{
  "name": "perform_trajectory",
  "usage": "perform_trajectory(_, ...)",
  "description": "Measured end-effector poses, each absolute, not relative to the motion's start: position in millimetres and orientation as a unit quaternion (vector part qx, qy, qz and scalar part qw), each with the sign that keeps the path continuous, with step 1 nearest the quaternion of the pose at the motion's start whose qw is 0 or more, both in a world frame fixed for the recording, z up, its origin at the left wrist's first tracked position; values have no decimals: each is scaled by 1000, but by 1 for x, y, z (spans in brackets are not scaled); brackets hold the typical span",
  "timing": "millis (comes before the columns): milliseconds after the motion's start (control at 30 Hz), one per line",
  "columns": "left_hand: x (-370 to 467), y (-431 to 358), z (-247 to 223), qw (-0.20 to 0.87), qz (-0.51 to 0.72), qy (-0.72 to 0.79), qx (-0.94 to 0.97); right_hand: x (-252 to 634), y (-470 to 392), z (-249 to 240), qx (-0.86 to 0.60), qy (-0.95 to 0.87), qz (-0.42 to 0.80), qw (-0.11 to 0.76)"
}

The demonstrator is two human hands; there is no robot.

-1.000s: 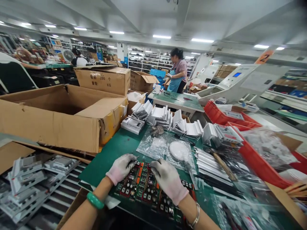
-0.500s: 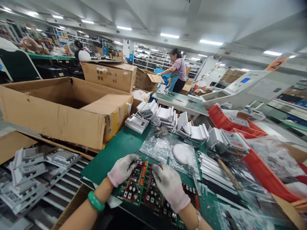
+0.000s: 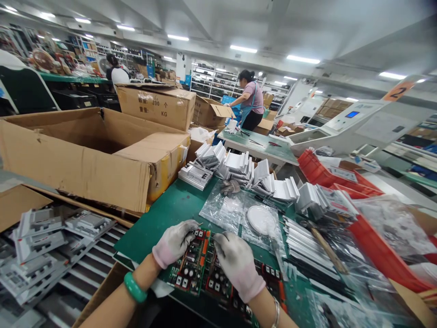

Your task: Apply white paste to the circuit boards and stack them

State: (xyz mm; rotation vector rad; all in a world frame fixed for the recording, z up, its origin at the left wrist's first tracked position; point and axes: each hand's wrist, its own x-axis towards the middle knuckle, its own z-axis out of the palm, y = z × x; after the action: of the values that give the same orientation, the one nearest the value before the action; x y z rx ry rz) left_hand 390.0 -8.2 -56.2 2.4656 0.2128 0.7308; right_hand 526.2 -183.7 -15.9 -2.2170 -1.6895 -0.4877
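Green circuit boards (image 3: 187,272) with black, white and orange parts lie side by side at the near edge of the green table. My left hand (image 3: 175,243), in a white glove with a pink cuff, is closed on the upper left edge of the leftmost board. My right hand (image 3: 237,264), gloved alike, reaches over the boards beside it, its thumb and fingers pinched together near their top edge. Whatever those fingertips hold, if anything, is hidden. Plastic bags (image 3: 221,207) lie just beyond, one under a round white disc (image 3: 261,220).
Silver heat sinks (image 3: 239,164) stand in a row behind the bags. A hammer (image 3: 327,248) and metal strips (image 3: 302,237) lie right, near red bins (image 3: 378,246). Left are an open carton (image 3: 75,168) and a roller conveyor (image 3: 99,259) with grey housings. A co-worker (image 3: 251,98) stands beyond.
My right hand has shifted slightly left and down over the boards, its fingertips drawing closer together. My left hand stays at the same board. The whole view has tilted very slightly.
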Motion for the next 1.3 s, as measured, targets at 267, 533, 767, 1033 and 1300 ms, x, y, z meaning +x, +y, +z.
perform_trajectory(267,391,-3,-57,260,261,108,923,546,-213,-10,-788,-567,-129,203)
perform_trajectory(533,401,4,-55,259,203,127,936,593,-271,-3,-816,-535,-88,199)
perform_trajectory(767,403,14,-49,249,183,153,939,585,-265,-8,-838,-515,-74,163)
perform_trajectory(1033,427,-40,4,163,92,102,977,573,-245,8,-842,-533,-55,71)
perform_trajectory(1300,464,-63,-1,101,23,91,990,563,-236,11,-851,-523,-41,27)
